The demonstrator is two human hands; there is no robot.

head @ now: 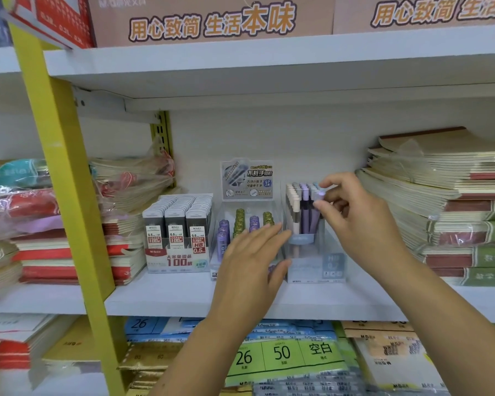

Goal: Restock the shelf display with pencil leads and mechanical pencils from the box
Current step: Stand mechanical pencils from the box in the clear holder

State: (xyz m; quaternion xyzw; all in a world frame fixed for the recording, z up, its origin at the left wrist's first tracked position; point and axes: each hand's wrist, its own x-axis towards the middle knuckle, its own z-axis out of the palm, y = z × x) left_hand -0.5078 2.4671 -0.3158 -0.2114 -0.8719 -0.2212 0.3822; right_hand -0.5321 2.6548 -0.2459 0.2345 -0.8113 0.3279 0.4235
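One purple mechanical pencil [315,217] is pinched near its cap between the thumb and forefinger of your right hand [360,224]. It stands among the other cream and lilac pencils in the clear display stand [316,271] at mid-shelf. Your left hand [249,264] lies flat-fingered against the stand's left wall, holding nothing and partly covering the tray of lead tubes [239,221] just to the left.

Expect the pencil to be light, stiff, smooth plastic, so a fingertip pinch high on the barrel should do. Lower it straight, since the tip is probably the fragile end. The stand looks thin and light and could slide or tip on the white shelf [169,298], so bracing it is wise. Further left sit the boxed 0.5 lead refills [177,232]. The supply box is out of view.
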